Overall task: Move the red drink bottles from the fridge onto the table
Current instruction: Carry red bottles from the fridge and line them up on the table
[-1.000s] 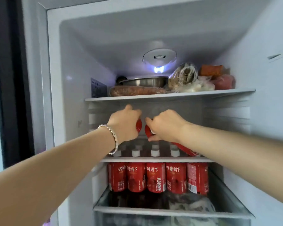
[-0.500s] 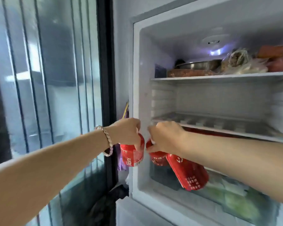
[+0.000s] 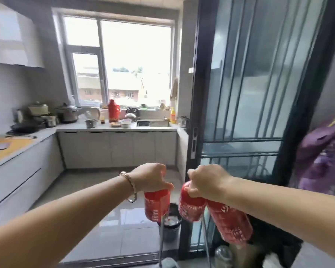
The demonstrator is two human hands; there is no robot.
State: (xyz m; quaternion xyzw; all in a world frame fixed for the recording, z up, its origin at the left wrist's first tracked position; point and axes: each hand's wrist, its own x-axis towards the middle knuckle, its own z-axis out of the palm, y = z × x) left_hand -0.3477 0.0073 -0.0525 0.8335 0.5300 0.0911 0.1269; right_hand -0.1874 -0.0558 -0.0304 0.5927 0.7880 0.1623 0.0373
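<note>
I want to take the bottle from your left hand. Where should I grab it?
Grab the bottle round the middle of its red body, reaching in from below or the side. The left hand grips its top, so the round body hanging nearly upright underneath is the only free part.

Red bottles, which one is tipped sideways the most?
The rightmost bottle, in the right hand. It slants far out to the right, while the middle bottle beside it and the leftmost bottle, in the left hand, hang almost straight down.
</note>
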